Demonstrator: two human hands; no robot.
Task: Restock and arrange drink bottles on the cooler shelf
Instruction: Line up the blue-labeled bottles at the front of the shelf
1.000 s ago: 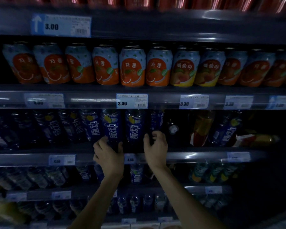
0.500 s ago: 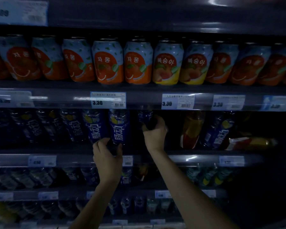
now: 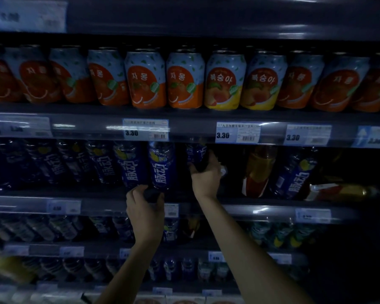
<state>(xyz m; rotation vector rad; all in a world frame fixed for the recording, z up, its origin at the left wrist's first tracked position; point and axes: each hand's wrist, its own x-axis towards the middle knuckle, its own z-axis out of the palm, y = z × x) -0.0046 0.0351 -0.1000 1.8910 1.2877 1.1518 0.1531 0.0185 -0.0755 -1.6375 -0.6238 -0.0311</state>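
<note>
Head view, frame centre: left hand (image 3: 145,208) grips, fingers curled, the base of a blue plastic drink bottle with white lettering (image 3: 162,165) at the front edge of the dark grey cooler shelf (image 3: 105,205). Right hand (image 3: 206,179) clasps a second dark blue bottle (image 3: 196,155) just to the right, set deeper.

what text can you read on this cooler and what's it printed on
"자몽": orange cans
"복숭아": peach cans
"脉动": blue bottles
"3.30": price tags under the cans
lower price tags and all fine print: too blurred to read
</note>
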